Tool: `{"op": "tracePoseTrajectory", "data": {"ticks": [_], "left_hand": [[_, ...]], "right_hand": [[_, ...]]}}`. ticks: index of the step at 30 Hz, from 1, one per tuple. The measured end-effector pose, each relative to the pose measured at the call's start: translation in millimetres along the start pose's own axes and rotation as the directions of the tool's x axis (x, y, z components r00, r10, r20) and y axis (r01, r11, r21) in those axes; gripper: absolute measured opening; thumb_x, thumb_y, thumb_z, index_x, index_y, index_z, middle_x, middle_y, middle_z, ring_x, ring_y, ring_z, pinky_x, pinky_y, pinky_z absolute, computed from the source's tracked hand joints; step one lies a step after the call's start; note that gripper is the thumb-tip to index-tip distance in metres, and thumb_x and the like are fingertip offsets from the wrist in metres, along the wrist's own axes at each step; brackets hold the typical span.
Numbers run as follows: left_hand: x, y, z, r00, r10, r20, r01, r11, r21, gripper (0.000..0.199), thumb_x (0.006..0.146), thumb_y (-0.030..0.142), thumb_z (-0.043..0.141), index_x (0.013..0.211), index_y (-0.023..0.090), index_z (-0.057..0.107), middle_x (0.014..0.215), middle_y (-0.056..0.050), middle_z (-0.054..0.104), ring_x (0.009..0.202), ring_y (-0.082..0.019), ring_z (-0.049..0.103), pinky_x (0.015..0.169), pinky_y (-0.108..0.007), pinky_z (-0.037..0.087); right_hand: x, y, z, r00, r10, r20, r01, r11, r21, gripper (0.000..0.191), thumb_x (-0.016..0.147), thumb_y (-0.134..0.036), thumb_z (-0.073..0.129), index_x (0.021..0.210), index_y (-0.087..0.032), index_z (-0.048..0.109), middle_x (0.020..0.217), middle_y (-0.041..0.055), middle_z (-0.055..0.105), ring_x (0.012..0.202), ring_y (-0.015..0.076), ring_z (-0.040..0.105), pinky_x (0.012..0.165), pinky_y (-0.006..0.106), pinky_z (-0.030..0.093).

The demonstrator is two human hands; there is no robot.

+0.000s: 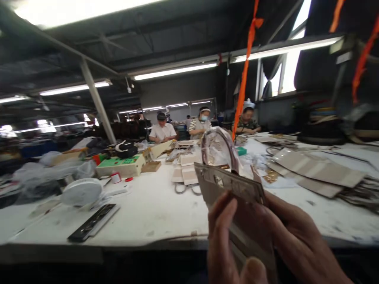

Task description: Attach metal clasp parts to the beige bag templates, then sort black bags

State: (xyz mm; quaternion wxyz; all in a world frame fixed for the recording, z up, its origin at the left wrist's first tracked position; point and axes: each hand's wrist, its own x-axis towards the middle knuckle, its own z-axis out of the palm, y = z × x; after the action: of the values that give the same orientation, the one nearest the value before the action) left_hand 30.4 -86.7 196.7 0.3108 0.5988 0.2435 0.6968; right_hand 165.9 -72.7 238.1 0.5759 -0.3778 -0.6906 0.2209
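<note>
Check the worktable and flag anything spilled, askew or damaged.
A heap of gold pieces lies loose beside the stacked panels, no tray visible: perhaps spilled, perhaps just set out. Dark marks spot the table. The held bag shows no clear damage.

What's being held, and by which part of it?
A flat taupe bag piece: left grip on its left side, right grip on its right edge, near the top.
</note>
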Motion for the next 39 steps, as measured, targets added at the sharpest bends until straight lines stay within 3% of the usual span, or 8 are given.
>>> {"op": "tracePoseTrajectory", "data": {"ticks": [5, 9, 11, 14, 17, 26, 34, 39], "left_hand": [[29, 0, -34.0, 0.994, -0.065, -0.091, 0.078, 0.985, 0.151, 0.055, 0.096, 0.035, 0.068, 0.149, 0.034, 0.051, 0.160, -0.007, 0.038, 0.147, -0.028, 0.041, 0.121, -0.039, 0.037], [56, -11, -70.1, 0.992, 0.015, -0.122, 0.012, 0.975, 0.221, 0.078, 0.083, 0.027, 0.082, 0.152, 0.036, 0.045, 0.159, -0.006, 0.041, 0.144, -0.023, 0.044, 0.116, -0.029, 0.041], [63, -19, -85.4, 0.988, -0.149, -0.049, 0.152, 0.987, 0.058, 0.080, 0.083, 0.030, 0.082, 0.154, 0.034, 0.044, 0.155, -0.009, 0.046, 0.138, -0.026, 0.051, 0.110, -0.032, 0.048], [56, -34, -99.3, 0.794, -0.525, 0.307, 0.596, 0.773, -0.218, 0.074, 0.083, 0.040, 0.082, 0.151, 0.028, 0.053, 0.141, -0.016, 0.059, 0.120, -0.032, 0.064, 0.095, -0.038, 0.056], [23, -60, -102.1, 0.553, -0.616, 0.561, 0.825, 0.497, -0.268, 0.061, 0.078, 0.039, 0.086, 0.134, 0.020, 0.070, 0.128, -0.017, 0.067, 0.116, -0.034, 0.067, 0.097, -0.039, 0.053], [-76, -168, -108.1, 0.289, -0.913, 0.287, 0.940, 0.214, -0.265, 0.064, 0.068, 0.048, 0.091, 0.111, 0.004, 0.074, 0.104, -0.021, 0.072, 0.085, -0.024, 0.070, 0.081, -0.035, 0.053], [-73, -211, -109.1, 0.245, -0.970, -0.012, 0.907, 0.233, -0.352, 0.060, 0.064, 0.052, 0.091, 0.098, 0.007, 0.071, 0.086, -0.013, 0.072, 0.072, -0.019, 0.065, 0.068, -0.028, 0.050], [-70, -221, -96.8, 0.223, -0.966, -0.129, 0.891, 0.256, -0.374, 0.053, 0.064, 0.050, 0.089, 0.088, 0.009, 0.065, 0.076, -0.010, 0.070, 0.067, -0.019, 0.063, 0.064, -0.030, 0.050]], "right_hand": [[10, 17, -32, 0.951, 0.220, 0.216, -0.269, 0.935, 0.231, 0.049, 0.103, -0.048, 0.054, 0.143, -0.022, 0.062, 0.130, 0.0101, 0.064, 0.105, 0.0223, 0.065, 0.089, 0.028, 0.055], [20, 30, -55, 0.823, 0.346, 0.451, -0.492, 0.830, 0.261, 0.054, 0.101, -0.055, 0.055, 0.139, -0.017, 0.062, 0.107, 0.0116, 0.068, 0.087, 0.0195, 0.065, 0.070, 0.024, 0.051], [28, 37, -62, 0.749, 0.396, 0.531, -0.579, 0.780, 0.237, 0.056, 0.099, -0.057, 0.056, 0.138, -0.017, 0.062, 0.098, 0.0109, 0.067, 0.080, 0.0178, 0.064, 0.064, 0.022, 0.047], [38, 52, -62, 0.642, 0.429, 0.635, -0.642, 0.753, 0.141, 0.055, 0.098, -0.058, 0.059, 0.131, -0.013, 0.064, 0.104, 0.0137, 0.068, 0.079, 0.0176, 0.065, 0.063, 0.021, 0.046], [37, 75, -51, 0.510, 0.438, 0.740, -0.662, 0.749, 0.013, 0.054, 0.099, -0.057, 0.057, 0.122, -0.010, 0.067, 0.109, 0.0158, 0.068, 0.085, 0.0195, 0.066, 0.066, 0.022, 0.047], [29, 187, 8, 0.303, 0.508, 0.806, -0.643, 0.734, -0.221, 0.056, 0.098, -0.061, 0.057, 0.119, -0.011, 0.072, 0.111, 0.0107, 0.071, 0.096, 0.0228, 0.068, 0.079, 0.026, 0.052], [57, 273, 63, 0.397, 0.620, 0.676, -0.439, 0.776, -0.453, 0.054, 0.089, -0.061, 0.067, 0.128, -0.025, 0.074, 0.099, 0.0029, 0.073, 0.084, 0.0163, 0.063, 0.071, 0.025, 0.044], [61, 258, 66, 0.842, 0.501, 0.200, -0.376, 0.811, -0.448, 0.039, 0.092, -0.054, 0.065, 0.097, -0.018, 0.080, 0.086, 0.0037, 0.071, 0.074, 0.0132, 0.060, 0.071, 0.027, 0.044]]}}
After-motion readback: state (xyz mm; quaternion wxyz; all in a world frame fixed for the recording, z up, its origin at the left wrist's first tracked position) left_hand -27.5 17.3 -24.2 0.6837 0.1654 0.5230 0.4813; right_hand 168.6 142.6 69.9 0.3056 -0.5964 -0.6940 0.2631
